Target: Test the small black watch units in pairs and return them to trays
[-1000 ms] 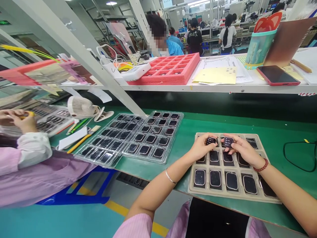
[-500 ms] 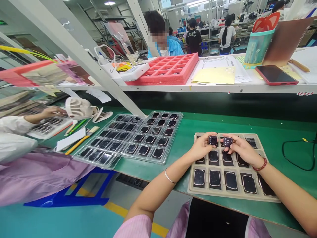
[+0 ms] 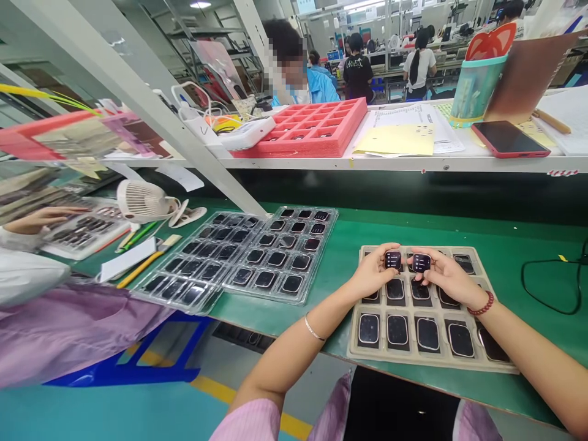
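Note:
Over the back rows of a beige tray [image 3: 386, 357], my left hand [image 3: 373, 272] pinches a smartwatch body [image 3: 392, 260] with a lit screen. Close to its right, my right hand [image 3: 448, 275] grips a second smartwatch body [image 3: 421, 263], also lit with icons or text too small to read. Both screens face up toward me, side by side with a small gap. Square dark-screened watch bodies [image 3: 397, 331] lie in the tray's pockets beneath and in front of my hands. My hands and right forearm hide part of the tray.
Two clear plastic trays [image 3: 301, 297] of watch bodies lie left on the green bench. Past them are a brush [image 3: 142, 264], a white fan [image 3: 142, 201] and a co-worker's hand [image 3: 50, 217]. A shelf holds a red foam tray [image 3: 316, 125] and phone [image 3: 509, 138]. A cable [image 3: 549, 263] curls at right.
The lit screens in both hands show a different display. The co-worker's hand at left has moved left, away from the fan. My hands stay in nearly the same place.

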Action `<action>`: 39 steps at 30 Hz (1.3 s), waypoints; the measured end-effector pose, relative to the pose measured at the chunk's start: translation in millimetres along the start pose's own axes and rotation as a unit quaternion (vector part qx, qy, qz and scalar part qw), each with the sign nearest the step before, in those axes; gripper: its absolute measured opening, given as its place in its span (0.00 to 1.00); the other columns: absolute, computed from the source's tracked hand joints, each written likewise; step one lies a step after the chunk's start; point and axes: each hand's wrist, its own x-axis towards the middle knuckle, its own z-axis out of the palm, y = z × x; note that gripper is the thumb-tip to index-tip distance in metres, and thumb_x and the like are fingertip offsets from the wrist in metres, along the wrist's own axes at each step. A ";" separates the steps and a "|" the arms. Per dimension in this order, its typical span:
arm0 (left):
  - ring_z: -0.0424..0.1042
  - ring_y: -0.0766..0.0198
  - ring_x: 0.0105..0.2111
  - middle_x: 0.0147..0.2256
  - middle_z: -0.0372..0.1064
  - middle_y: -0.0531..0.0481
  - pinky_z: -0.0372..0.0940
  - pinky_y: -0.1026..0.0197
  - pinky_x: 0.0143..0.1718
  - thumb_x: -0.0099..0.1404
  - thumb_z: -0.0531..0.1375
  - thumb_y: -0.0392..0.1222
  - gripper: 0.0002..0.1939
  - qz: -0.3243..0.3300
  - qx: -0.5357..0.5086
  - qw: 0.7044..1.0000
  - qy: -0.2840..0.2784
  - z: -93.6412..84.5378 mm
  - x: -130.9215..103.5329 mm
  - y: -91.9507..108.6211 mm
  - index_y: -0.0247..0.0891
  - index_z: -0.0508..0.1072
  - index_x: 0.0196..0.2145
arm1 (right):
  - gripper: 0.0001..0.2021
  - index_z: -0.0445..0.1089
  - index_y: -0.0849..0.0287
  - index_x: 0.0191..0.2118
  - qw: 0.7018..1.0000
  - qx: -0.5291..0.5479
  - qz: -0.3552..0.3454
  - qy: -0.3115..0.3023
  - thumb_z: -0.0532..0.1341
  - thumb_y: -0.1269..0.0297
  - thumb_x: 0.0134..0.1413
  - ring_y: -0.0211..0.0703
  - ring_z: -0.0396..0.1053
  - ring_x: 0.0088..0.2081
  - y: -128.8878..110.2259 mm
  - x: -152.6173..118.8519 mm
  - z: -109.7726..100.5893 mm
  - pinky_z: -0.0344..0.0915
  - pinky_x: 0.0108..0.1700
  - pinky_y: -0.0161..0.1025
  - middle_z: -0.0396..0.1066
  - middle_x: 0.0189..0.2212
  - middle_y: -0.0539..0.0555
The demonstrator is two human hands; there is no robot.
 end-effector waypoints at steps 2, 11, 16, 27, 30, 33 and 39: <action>0.72 0.59 0.43 0.44 0.71 0.41 0.66 0.56 0.45 0.54 0.60 0.31 0.30 0.004 -0.002 1.000 -0.003 0.2 0.0 -0.3 0.36 0.60 0.55 | 0.26 0.60 0.56 0.56 1.000 -0.006 0.003 0.004 0.59 0.71 0.48 0.41 0.71 0.33 -0.7 0.0 0.6 0.70 0.34 0.41 0.69 0.49 0.60; 0.73 0.61 0.36 0.38 0.72 0.43 0.67 0.63 0.33 0.61 0.58 0.46 0.18 -0.013 -0.043 0.999 0.001 -0.2 0.1 -2.3 0.34 0.68 0.46 | 0.19 0.64 0.58 0.53 1.000 -0.023 0.016 0.008 0.57 0.63 0.55 0.37 0.69 0.27 -2.2 0.2 0.0 0.69 0.29 0.38 0.73 0.42 0.58; 0.71 0.66 0.26 0.36 0.73 0.44 0.62 0.66 0.24 0.65 0.51 0.50 0.20 -0.040 -0.041 0.998 0.008 -3.5 1.8 -3.0 0.35 0.69 0.47 | 0.18 0.67 0.60 0.50 0.999 0.020 0.022 0.017 0.51 0.56 0.61 0.38 0.69 0.26 -2.2 0.5 -2.1 0.68 0.27 0.37 0.74 0.38 0.60; 0.71 0.60 0.41 0.43 0.70 0.43 0.67 0.57 0.44 0.54 0.61 0.33 0.27 0.014 -0.008 1.000 -0.007 1.3 -0.1 -0.9 0.36 0.62 0.52 | 0.24 0.62 0.56 0.53 1.000 -0.011 0.002 0.009 0.58 0.72 0.47 0.38 0.70 0.30 -2.4 -1.3 1.8 0.69 0.30 0.37 0.70 0.46 0.58; 0.72 0.59 0.41 0.41 0.71 0.43 0.67 0.58 0.42 0.55 0.61 0.35 0.24 0.010 -0.031 0.999 -0.006 0.8 -0.3 0.2 0.36 0.64 0.51 | 0.24 0.62 0.56 0.54 1.000 -0.023 -0.004 0.002 0.58 0.71 0.48 0.39 0.70 0.30 -2.0 -0.7 0.9 0.69 0.29 0.38 0.71 0.45 0.58; 0.73 0.61 0.35 0.36 0.72 0.44 0.68 0.60 0.35 0.61 0.57 0.44 0.16 -0.019 -0.052 0.998 -0.004 0.1 -0.5 3.0 0.34 0.69 0.45 | 0.18 0.65 0.58 0.51 1.000 -0.029 0.007 0.002 0.56 0.65 0.55 0.38 0.69 0.27 -4.0 -0.4 0.0 0.69 0.28 0.37 0.73 0.41 0.58; 0.72 0.64 0.33 0.37 0.72 0.46 0.67 0.60 0.37 0.60 0.57 0.38 0.17 -0.032 -0.049 0.998 0.012 -1.2 0.5 3.9 0.36 0.67 0.47 | 0.16 0.66 0.58 0.50 1.000 -0.014 0.007 0.014 0.54 0.63 0.57 0.39 0.71 0.28 -5.5 -0.5 -0.2 0.70 0.28 0.37 0.73 0.41 0.58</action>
